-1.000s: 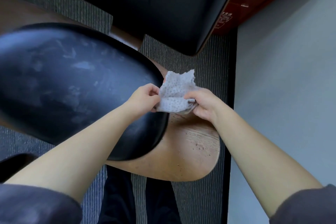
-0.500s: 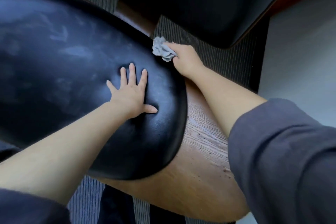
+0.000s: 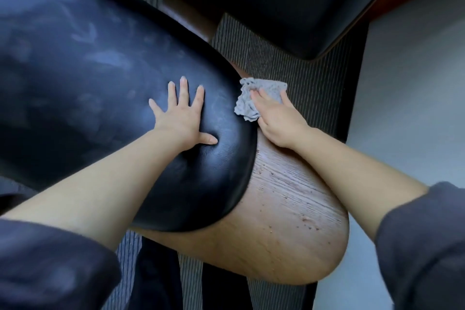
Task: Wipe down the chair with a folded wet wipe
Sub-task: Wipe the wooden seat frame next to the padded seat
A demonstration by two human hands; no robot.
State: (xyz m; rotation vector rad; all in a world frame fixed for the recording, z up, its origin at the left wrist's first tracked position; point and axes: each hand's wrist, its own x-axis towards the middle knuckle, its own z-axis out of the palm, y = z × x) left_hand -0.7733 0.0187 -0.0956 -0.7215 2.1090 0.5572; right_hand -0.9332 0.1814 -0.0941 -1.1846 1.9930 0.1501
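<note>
The person leans over the chair, both forearms bare, dark sleeves pushed up past the elbows. The left hand [image 3: 182,118] lies flat on the black padded cushion [image 3: 100,78], fingers spread wide and the thumb splayed out to the side, palm pressing into the leather so that it dimples a little around the thumb. Just beside it, toward the thumb side, the right hand [image 3: 279,121] bears down on the wet wipe [image 3: 247,106]. The wipe sits bunched and crumpled under the fingers, spilling out past the fingertips and off to the thumb side of that hand; the fingers lie fairly straight and close together on top of it. It rests right at the cushion's edge, where the leather meets the wooden seat shell [image 3: 289,221]. Whether the thumb grips the wipe from below I cannot tell. Smeary streaks show on the cushion beyond the left hand's fingertips. Striped carpet [image 3: 289,58] lies beneath.
</note>
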